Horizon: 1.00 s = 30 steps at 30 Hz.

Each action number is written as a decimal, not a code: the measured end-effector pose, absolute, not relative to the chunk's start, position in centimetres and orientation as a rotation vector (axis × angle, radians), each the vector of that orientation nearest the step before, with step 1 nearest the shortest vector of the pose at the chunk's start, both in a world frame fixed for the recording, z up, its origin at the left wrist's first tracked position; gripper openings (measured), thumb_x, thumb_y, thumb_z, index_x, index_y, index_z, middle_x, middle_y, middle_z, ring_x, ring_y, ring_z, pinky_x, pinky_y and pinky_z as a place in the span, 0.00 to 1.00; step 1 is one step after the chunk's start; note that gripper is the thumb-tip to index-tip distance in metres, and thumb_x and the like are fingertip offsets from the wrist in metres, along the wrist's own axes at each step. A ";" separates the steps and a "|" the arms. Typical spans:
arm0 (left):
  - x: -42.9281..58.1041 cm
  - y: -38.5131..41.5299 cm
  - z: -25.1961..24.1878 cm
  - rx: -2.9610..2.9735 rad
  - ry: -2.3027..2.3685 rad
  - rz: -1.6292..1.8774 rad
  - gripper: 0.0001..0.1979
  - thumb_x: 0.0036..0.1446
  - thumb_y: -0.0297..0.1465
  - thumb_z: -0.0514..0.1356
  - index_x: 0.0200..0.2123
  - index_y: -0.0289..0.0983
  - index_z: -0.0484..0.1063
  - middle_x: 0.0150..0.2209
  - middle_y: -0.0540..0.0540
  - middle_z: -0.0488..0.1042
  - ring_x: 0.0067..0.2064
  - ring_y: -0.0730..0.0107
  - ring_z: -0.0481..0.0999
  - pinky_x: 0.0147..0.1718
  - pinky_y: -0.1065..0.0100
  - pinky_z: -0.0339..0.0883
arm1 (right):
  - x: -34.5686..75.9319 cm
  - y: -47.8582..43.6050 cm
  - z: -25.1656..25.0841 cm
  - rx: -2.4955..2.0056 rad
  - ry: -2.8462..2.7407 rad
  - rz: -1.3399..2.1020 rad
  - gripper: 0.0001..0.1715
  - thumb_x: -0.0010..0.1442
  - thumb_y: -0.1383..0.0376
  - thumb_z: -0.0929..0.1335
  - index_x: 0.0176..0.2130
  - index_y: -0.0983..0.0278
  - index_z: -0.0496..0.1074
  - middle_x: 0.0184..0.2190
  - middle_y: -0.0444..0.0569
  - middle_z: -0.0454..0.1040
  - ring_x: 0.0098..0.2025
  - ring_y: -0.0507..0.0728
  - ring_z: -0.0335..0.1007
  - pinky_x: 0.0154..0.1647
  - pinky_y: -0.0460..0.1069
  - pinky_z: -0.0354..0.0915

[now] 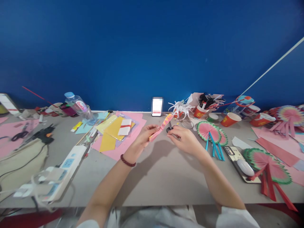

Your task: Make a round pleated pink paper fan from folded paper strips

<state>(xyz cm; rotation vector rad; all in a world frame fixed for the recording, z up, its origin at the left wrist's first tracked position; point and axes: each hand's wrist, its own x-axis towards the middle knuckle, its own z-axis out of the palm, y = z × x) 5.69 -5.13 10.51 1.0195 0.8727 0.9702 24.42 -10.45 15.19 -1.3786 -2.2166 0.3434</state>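
Note:
My left hand (145, 136), with a dark red bead bracelet at the wrist, pinches a narrow folded strip of pink paper (167, 121) with yellow zigzag marks. The strip slants up and to the right, above the table. Close beside it, my right hand (184, 139) is closed on a small pair of scissors (169, 129) with black handles. Their blades point up alongside the strip; whether they touch it I cannot tell. Behind both hands, a phone (156, 107) stands upright against the blue wall.
Pink and yellow paper sheets (108, 144) lie to the left, near a plastic bottle (80, 106) and a white power strip (67, 172). On the right are pleated paper fans (209, 131), red paper cups (231, 119), a phone with a mouse (245, 167) on it, and shredded white paper (181, 108).

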 end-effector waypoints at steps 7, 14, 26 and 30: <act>5.4 -5.4 11.3 0.960 0.813 0.899 0.13 0.43 0.37 0.68 0.29 0.35 0.75 0.26 0.50 0.71 0.26 0.78 0.66 0.25 0.74 0.55 | 25.4 -9.3 14.8 -1.274 -2.108 0.484 0.10 0.59 0.66 0.65 0.32 0.64 0.75 0.27 0.46 0.72 0.27 0.51 0.62 0.28 0.46 0.57; 5.3 -4.9 10.5 0.927 0.776 0.924 0.12 0.43 0.35 0.69 0.29 0.34 0.75 0.28 0.49 0.72 0.27 0.78 0.68 0.27 0.74 0.57 | 25.7 -8.8 14.7 -1.257 -2.059 0.543 0.09 0.58 0.65 0.66 0.31 0.64 0.76 0.25 0.46 0.72 0.26 0.51 0.61 0.27 0.46 0.56; 5.3 -4.9 10.8 0.881 0.742 0.920 0.11 0.42 0.36 0.69 0.27 0.37 0.74 0.27 0.49 0.70 0.27 0.75 0.66 0.25 0.72 0.57 | 25.3 -8.5 14.5 -1.268 -2.027 0.650 0.09 0.56 0.66 0.66 0.30 0.65 0.77 0.27 0.48 0.74 0.26 0.51 0.63 0.27 0.46 0.57; 5.2 -5.1 11.1 0.906 0.698 0.846 0.11 0.42 0.37 0.69 0.27 0.37 0.74 0.26 0.49 0.70 0.26 0.76 0.66 0.24 0.73 0.57 | 25.6 -7.5 13.8 -1.301 -1.886 0.887 0.09 0.53 0.62 0.68 0.30 0.65 0.76 0.29 0.48 0.74 0.29 0.52 0.64 0.30 0.47 0.58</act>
